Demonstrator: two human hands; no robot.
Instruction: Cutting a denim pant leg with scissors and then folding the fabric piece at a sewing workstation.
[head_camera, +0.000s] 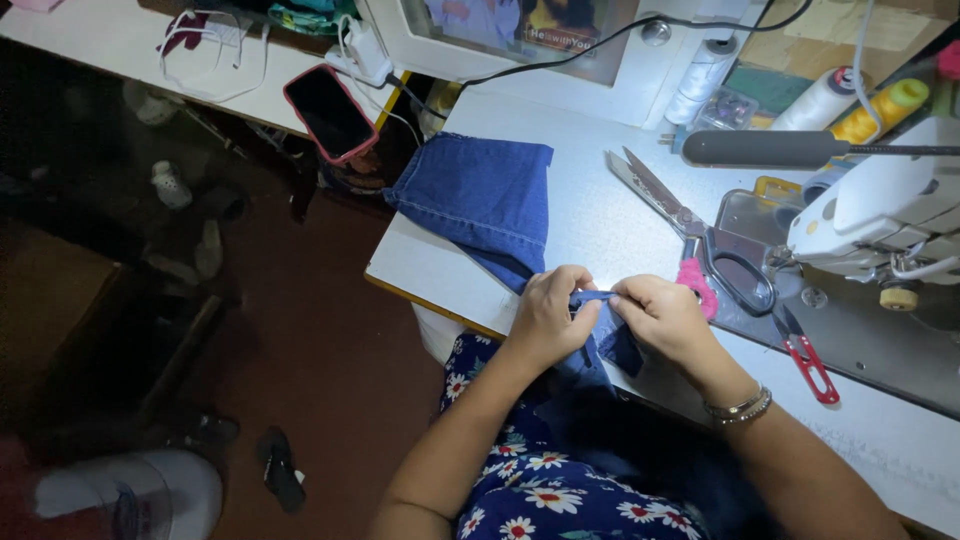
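At the table: white sewing table (600, 215), its near edge right against the person's lap.
Machine: white sewing machine (880, 215) at the right, needle end near a metal plate.
Denim: blue denim piece (480, 195) spreads across the left of the table, then trails off the near edge down to the lap.
Left hand: left hand (548, 315) is pinched shut on a folded denim edge (592, 297), thumb on top.
Right hand: right hand (665, 315) is clamped on the same fold, fingertips almost meeting the left's.
Scissors: big tailor's scissors (690, 225) lie just beyond the right hand, blades parted and pointing away.
Phone: pink-cased phone (330, 112) hangs over the next table's edge; a tug on its cable could drop it, I'd say.
Snips: red-handled thread snips (808, 358) lie beside the right wrist.
Risk: so narrow a fold looks likely to spring open if either pinch loosens; the hanging denim's weight could drag it askew.
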